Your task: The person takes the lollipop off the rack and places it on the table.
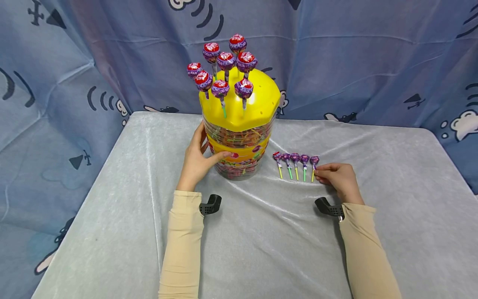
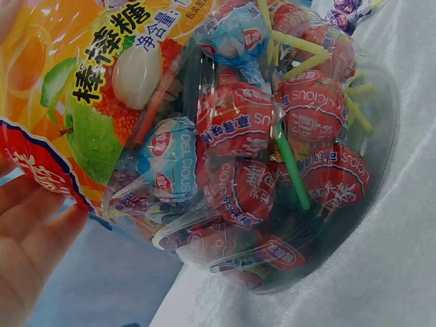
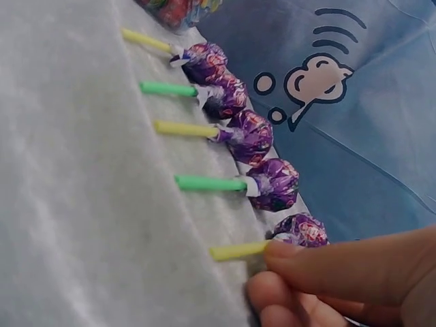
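Note:
A large clear jar (image 1: 239,169) of lollipops with a yellow lid (image 1: 261,89) stands on the table. Several purple-and-red wrapped lollipops (image 1: 244,89) stick up from the lid. My left hand (image 1: 198,160) holds the jar's left side, its thumb across the yellow label. In the left wrist view, red and blue wrapped candies (image 2: 238,119) show through the jar wall. To the jar's right, several purple lollipops (image 3: 248,136) lie in a row, sticks toward me. My right hand (image 1: 337,176) pinches the stick of the rightmost lollipop (image 3: 303,230) between thumb and fingers.
A pale grey velvety cloth (image 1: 261,249) covers the table. Behind and to the left hangs a blue patterned curtain (image 1: 336,62). A black wrist mount (image 1: 210,204) sits on the left sleeve, another black mount (image 1: 328,207) on the right.

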Motion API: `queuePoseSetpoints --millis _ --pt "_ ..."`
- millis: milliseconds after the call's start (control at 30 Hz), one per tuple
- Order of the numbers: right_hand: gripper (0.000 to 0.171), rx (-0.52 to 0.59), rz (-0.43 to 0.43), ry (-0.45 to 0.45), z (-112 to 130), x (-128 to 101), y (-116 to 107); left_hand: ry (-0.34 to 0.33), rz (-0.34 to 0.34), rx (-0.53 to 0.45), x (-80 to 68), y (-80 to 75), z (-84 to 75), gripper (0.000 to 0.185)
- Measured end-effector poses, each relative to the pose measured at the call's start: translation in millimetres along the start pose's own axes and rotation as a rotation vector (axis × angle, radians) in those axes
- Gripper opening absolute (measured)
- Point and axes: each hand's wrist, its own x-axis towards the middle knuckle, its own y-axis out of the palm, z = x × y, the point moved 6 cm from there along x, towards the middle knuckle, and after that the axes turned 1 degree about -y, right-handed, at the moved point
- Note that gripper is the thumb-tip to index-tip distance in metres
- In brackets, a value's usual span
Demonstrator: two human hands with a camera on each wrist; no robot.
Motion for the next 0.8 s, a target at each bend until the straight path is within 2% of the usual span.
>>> queuePoseSetpoints --millis 133,233,300,500,600,700,800 --pt "0.034 -0.018 -0.011 -0.021 0 0 -1 0.009 -0.002 0.005 0.1 -0.5 1.0 0.094" --pt "0.034 0.014 -0.002 -0.041 1 0 -2 0.014 -0.003 0.005 -0.1 -0.5 1.4 0.095" --pt "0.031 0.061 0.002 -0.051 1 -1 -4 0.017 -0.004 0.007 0.1 -0.5 1.6 0.095" --pt "0.005 0.273 0.005 -0.101 11 -4 -5 0.033 -0.004 0.009 -0.3 -0.4 0.0 0.096" --pt "0.008 0.32 -0.006 -0.151 21 -7 -2 0.033 -0.002 0.009 -0.2 -0.5 0.1 0.095" --pt "0.003 0.375 -0.013 -0.203 35 -13 1 0.031 -0.001 0.01 0.0 -0.5 0.5 0.095" --pt "0.01 0.437 -0.005 -0.255 53 -22 7 0.025 -0.001 0.01 -0.1 -0.6 1.5 0.095"
